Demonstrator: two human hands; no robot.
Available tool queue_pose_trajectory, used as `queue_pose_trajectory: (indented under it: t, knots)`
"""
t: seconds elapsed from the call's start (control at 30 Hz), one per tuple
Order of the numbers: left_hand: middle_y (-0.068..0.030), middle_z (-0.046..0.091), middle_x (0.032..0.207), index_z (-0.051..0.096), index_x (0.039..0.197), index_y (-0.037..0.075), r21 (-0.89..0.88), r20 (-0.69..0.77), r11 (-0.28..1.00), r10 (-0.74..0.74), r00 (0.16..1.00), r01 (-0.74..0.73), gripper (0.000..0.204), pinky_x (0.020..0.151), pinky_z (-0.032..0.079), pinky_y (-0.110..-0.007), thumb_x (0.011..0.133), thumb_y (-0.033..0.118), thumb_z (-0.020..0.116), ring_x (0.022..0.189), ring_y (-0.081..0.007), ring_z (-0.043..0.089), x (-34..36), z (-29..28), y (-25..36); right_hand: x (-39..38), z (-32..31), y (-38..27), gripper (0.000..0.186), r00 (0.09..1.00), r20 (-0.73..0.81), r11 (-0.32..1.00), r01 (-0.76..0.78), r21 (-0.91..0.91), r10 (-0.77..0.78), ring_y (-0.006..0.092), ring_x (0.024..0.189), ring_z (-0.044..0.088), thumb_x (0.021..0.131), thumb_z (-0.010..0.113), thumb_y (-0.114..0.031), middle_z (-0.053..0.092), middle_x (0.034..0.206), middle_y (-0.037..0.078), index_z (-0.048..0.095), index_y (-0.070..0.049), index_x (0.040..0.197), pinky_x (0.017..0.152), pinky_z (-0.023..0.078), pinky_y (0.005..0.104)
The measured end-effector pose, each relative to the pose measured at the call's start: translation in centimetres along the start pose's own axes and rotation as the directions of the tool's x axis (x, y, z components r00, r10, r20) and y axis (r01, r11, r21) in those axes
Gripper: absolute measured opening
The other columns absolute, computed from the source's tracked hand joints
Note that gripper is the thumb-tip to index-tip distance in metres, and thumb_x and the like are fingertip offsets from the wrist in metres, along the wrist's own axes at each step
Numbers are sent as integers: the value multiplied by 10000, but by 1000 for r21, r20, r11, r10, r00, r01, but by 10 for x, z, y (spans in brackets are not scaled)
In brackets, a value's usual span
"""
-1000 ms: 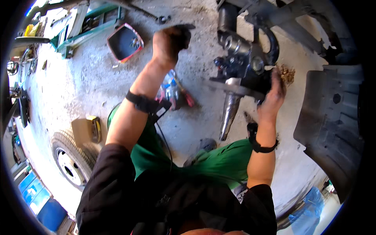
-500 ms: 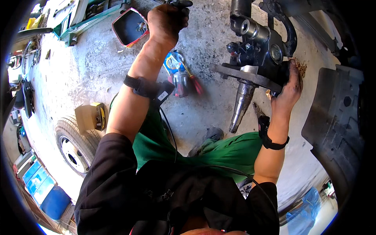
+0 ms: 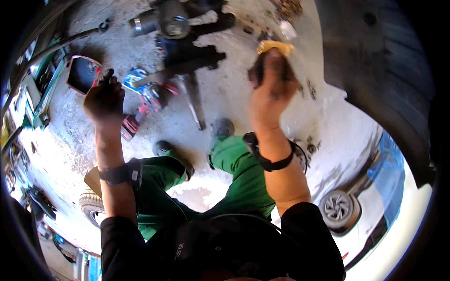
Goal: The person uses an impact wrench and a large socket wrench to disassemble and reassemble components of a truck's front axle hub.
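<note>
My left hand [image 3: 104, 103] is closed in a fist beside a red-rimmed dark tray [image 3: 80, 75]; a dark thing shows at its fingers, too unclear to name. My right hand [image 3: 274, 86] is raised at the right, smeared by motion, with dark-stained fingers. A crumpled yellow thing [image 3: 275, 46] shows just beyond its fingertips; whether they grip it cannot be told. Between the hands and farther off stands a dark wheel hub assembly, a steering knuckle [image 3: 185, 54], its tapered metal spindle [image 3: 192, 100] pointing toward me. Neither hand touches it.
Left of the spindle, a cordless power tool [image 3: 149, 100] with a red battery [image 3: 130, 127] rests on the concrete floor. A tyre [image 3: 91, 203] lies at the lower left. On the right are a dark curved panel [image 3: 375, 70], a car wheel [image 3: 336, 210] and blue plastic sheeting [image 3: 390, 168].
My right hand has left the steering knuckle and moved to the yellow thing. My left hand has come nearer to me, still closed. The whole view has swung to the right.
</note>
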State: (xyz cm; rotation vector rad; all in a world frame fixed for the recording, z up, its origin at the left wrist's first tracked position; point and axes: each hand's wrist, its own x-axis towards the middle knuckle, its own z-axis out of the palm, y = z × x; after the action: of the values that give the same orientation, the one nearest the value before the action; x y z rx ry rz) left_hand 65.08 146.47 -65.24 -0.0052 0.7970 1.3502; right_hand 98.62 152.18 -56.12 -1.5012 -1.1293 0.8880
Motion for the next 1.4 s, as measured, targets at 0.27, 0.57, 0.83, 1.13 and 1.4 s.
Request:
queue_pose_trajectory:
  t: [0.27,0.57,0.83,1.13,1.4]
  knots:
    - [-114,508,932,453,1167,-67,-68,-166,996,-76,983,65,446,708,392,-313,768,130,487,796,-211,457,-112,36,-40,-84,-35,-15,341,975,-91,979,-201,8,201,103,504,376,936,480,-219,430,554,19,473,-20,660,465,315,272]
    - [-130,591,986,510,1182,-60,196,-224,972,-84,971,130,449,732,390,-310,826,209,455,850,-212,512,-299,128,-21,-215,-142,-98,475,964,105,612,236,-755,-243,272,930,572,686,714,-78,608,1039,161,537,11,1118,830,407,381]
    - [-84,596,866,535,1164,-38,340,-547,936,118,829,91,426,640,429,-281,818,198,457,724,-188,542,-529,85,-32,-234,-359,-210,306,730,-546,905,-400,147,411,108,453,286,905,479,-248,262,531,-11,364,-118,653,415,202,239]
    - [-38,573,750,593,1090,1,333,-870,935,255,423,122,325,450,355,-189,824,143,471,567,-111,507,-831,94,-116,-340,-521,-323,304,866,-366,930,-369,-10,340,120,484,332,906,497,-264,337,599,12,441,-54,693,433,241,247]
    - [-43,566,811,589,1079,4,305,-944,952,306,125,-22,342,468,379,-219,818,197,480,620,-127,542,-1088,61,-155,-453,-549,-415,320,944,-246,970,-238,-51,219,121,487,315,908,501,-243,351,598,10,425,-47,667,444,262,249]
